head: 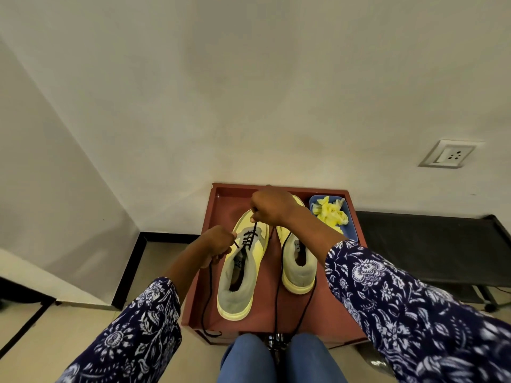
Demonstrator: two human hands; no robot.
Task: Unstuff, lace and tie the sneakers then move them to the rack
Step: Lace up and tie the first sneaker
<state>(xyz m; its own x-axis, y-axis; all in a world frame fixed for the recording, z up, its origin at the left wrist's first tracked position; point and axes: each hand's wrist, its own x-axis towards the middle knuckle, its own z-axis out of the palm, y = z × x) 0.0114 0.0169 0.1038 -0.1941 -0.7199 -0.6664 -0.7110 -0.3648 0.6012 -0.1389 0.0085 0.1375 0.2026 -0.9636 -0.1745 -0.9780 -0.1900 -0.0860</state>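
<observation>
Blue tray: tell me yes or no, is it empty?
No, the blue tray holds crumpled yellow paper, and it sits at the red table's far right corner.

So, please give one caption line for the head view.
Both hands lace the left sneaker with a black lace on a red tray.
</observation>
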